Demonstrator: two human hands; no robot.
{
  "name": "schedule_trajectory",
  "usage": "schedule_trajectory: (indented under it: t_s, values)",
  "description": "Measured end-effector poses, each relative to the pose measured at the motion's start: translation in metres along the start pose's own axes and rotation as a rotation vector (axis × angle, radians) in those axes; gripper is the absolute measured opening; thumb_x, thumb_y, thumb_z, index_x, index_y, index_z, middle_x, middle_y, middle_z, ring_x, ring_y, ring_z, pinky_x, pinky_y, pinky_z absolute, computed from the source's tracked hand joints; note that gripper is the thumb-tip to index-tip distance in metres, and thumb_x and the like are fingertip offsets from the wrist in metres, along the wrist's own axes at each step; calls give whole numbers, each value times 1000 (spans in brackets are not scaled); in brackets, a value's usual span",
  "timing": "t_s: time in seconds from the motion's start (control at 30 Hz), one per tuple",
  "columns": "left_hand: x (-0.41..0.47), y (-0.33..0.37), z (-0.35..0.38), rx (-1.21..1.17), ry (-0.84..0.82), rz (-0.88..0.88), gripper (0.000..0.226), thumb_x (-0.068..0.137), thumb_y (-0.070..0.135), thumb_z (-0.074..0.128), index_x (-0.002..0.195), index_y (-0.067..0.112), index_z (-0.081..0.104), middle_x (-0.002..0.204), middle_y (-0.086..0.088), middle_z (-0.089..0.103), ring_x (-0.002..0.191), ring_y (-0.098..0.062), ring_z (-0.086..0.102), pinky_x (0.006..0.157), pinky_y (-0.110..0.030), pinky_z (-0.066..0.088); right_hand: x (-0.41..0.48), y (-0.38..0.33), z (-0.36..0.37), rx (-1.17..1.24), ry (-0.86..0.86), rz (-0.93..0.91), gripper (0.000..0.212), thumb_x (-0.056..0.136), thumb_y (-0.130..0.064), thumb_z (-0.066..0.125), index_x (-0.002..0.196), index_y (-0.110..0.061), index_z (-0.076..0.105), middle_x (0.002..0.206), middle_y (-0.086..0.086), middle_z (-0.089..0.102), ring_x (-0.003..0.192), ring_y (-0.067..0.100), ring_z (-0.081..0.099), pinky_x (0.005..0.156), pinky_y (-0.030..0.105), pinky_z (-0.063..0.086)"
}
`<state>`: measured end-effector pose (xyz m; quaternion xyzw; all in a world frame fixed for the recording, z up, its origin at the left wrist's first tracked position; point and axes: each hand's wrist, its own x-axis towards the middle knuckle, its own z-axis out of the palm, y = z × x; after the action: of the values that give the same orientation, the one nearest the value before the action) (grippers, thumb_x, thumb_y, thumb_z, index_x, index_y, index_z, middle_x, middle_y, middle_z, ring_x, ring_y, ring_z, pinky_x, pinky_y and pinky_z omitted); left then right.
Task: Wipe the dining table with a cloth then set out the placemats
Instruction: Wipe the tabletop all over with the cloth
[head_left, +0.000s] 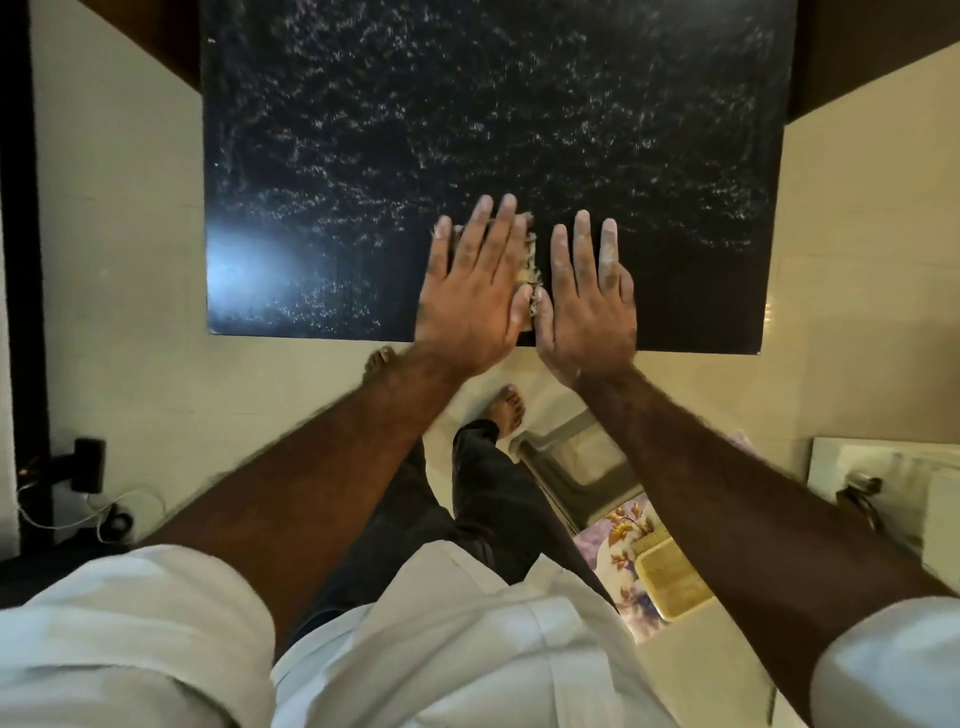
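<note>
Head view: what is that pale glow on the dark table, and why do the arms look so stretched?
In the head view the glow is light reflecting off the glossy table; in the same head view the wide-angle lens stretches the forearms toward the bottom edge, and the white sleeves there look blurred.

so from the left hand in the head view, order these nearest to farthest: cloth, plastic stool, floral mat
1. cloth, pressed under the left hand, peeking out on its right.
2. plastic stool, lower down and to the right.
3. floral mat, beyond the stool, at the person's right side.
</note>
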<state>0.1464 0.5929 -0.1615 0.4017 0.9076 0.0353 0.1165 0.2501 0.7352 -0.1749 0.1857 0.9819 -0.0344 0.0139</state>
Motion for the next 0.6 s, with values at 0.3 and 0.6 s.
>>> schedule_trajectory:
  t_s: [0.3,0.6]
  values:
    - [-55,-102,-6,1,-20,-179,75,115,53,18,178,16,1,187,-8,-6,173,-31,-5,137,-64,7,0,-2,-1,-3,-46,23,72,117,-48,30,179,-16,13,187,12,5,173,37,4,132,54,29]
    - [-23,-70,-6,-10,3,-68,76,116,50,21,178,12,-2,186,-12,-10,173,-32,-7,136,-66,7,13,-53,1,14,-62,-74,71,118,-49,28,179,-18,11,187,13,2,173,38,2,132,55,30]
